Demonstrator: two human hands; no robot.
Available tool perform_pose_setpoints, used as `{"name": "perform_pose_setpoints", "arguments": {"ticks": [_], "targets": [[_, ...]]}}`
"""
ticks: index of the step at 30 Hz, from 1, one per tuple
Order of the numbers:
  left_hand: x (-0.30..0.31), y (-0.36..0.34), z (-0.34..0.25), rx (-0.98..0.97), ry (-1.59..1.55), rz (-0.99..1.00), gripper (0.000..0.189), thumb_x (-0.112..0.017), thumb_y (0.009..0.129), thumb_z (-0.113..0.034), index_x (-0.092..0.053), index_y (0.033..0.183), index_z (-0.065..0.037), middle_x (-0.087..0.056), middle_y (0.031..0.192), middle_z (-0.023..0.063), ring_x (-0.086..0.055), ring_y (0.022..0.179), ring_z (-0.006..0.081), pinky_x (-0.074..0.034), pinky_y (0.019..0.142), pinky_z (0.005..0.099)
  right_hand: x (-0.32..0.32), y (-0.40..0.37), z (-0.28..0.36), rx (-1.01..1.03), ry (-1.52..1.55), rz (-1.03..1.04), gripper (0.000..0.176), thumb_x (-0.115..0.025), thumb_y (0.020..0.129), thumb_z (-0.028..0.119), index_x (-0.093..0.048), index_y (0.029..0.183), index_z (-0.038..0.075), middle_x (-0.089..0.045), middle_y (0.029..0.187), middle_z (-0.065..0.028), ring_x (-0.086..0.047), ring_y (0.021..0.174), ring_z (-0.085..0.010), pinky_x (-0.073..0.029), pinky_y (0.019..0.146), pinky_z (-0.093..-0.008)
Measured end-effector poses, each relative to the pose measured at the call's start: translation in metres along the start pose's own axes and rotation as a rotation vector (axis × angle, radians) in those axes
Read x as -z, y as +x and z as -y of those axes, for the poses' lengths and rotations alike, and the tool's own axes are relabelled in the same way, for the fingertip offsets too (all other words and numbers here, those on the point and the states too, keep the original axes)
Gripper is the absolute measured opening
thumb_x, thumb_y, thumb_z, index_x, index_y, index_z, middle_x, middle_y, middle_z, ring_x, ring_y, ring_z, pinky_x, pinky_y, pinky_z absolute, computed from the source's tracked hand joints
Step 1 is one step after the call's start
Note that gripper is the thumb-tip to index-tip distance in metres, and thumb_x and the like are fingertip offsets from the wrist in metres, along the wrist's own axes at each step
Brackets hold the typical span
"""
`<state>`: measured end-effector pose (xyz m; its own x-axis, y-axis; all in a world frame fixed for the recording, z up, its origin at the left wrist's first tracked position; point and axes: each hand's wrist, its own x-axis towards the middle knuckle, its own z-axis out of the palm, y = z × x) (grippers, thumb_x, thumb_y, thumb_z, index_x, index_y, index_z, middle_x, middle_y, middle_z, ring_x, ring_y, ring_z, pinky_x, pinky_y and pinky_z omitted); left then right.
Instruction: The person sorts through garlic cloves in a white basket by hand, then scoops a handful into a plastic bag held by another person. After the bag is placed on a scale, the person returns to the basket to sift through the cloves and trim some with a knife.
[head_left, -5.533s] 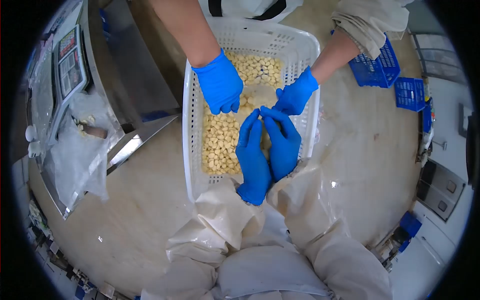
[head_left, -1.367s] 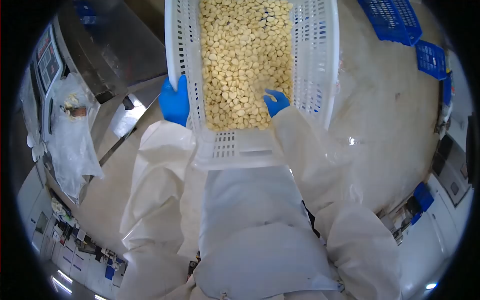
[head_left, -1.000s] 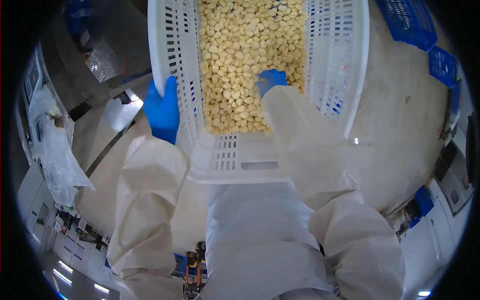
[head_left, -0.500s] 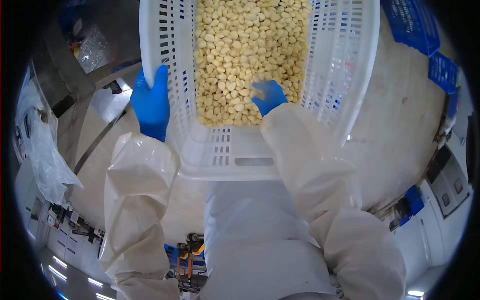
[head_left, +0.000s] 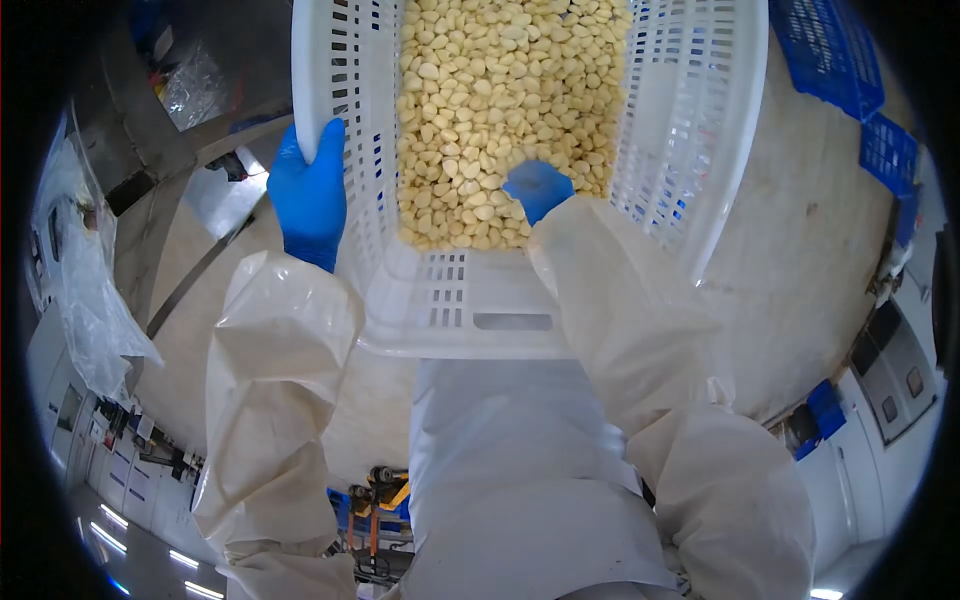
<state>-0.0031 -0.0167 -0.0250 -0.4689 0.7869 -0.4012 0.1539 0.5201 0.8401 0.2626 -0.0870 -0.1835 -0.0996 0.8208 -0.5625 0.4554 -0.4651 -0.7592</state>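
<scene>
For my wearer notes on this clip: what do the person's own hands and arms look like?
The left hand and right hand wear blue gloves. Both arms are in loose, creased, cream-coloured sleeves with a slight shine, reaching the gloves. No markings can be made out.

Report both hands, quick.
Left blue-gloved hand: closed on white slotted plastic basket rim.
Right blue-gloved hand: over pale-yellow rounded pieces; grip cannot be told.

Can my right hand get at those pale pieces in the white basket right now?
Most likely yes: your right hand is inside the white basket, at the pale pieces, with no lid or wall between.
</scene>
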Motion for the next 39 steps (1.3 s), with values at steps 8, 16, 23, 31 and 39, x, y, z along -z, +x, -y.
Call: {"name": "perform_pose_setpoints", "arguments": {"ticks": [8,16,23,31,39], "targets": [[0.000,-0.001,-0.002,-0.038,-0.010,0.008,0.030,-0.062,0.087,-0.018,-0.059,0.108,0.003,-0.064,0.091,0.0075,-0.057,0.079,0.0115,-0.047,0.071,0.0273,-0.002,0.005,-0.003,-0.121,0.311,0.020,0.013,-0.054,0.086,0.006,-0.063,0.096,0.004,-0.067,0.089,-0.0106,-0.066,0.068,-0.0219,-0.052,0.059,-0.0312],[0.001,0.002,0.002,-0.061,0.034,0.004,0.032,-0.061,0.087,-0.019,-0.058,0.109,0.004,-0.064,0.095,0.0092,-0.058,0.082,0.0136,-0.047,0.074,0.0284,0.024,-0.003,0.052,-0.334,0.462,0.010,0.021,-0.048,0.091,0.012,-0.060,0.104,0.001,-0.066,0.090,-0.0123,-0.065,0.064,-0.0175,-0.048,0.054,-0.0276],[0.001,-0.001,-0.003,-0.031,0.059,0.005,0.039,-0.061,0.087,-0.020,-0.055,0.116,0.005,-0.064,0.102,0.0135,-0.061,0.088,0.0163,-0.049,0.078,0.0303,0.114,-0.084,0.172,-0.030,0.454,-0.382,0.028,-0.048,0.091,0.011,-0.058,0.115,0.002,-0.063,0.083,-0.0088,-0.059,0.067,-0.0137,-0.043,0.061,-0.0228],[0.002,0.001,0.000,-0.016,0.027,0.014,0.039,-0.062,0.087,-0.019,-0.054,0.117,0.005,-0.063,0.102,0.0119,-0.060,0.088,0.0155,-0.048,0.078,0.0288,0.232,-0.083,0.113,-0.006,0.074,-0.822,0.042,-0.054,0.086,0.005,-0.050,0.127,0.001,-0.056,0.119,-0.0152,-0.054,0.108,-0.0226,-0.040,0.091,-0.0327],[0.004,0.003,0.006,-0.024,0.008,0.013,0.039,-0.061,0.088,-0.018,-0.054,0.117,0.005,-0.063,0.103,0.0129,-0.060,0.090,0.0165,-0.048,0.079,0.0298,0.222,-0.077,0.134,0.172,-0.190,-0.968,0.042,-0.059,0.084,0.003,-0.051,0.125,0.002,-0.049,0.131,-0.0137,-0.048,0.116,-0.0218,-0.039,0.095,-0.0340]]}}
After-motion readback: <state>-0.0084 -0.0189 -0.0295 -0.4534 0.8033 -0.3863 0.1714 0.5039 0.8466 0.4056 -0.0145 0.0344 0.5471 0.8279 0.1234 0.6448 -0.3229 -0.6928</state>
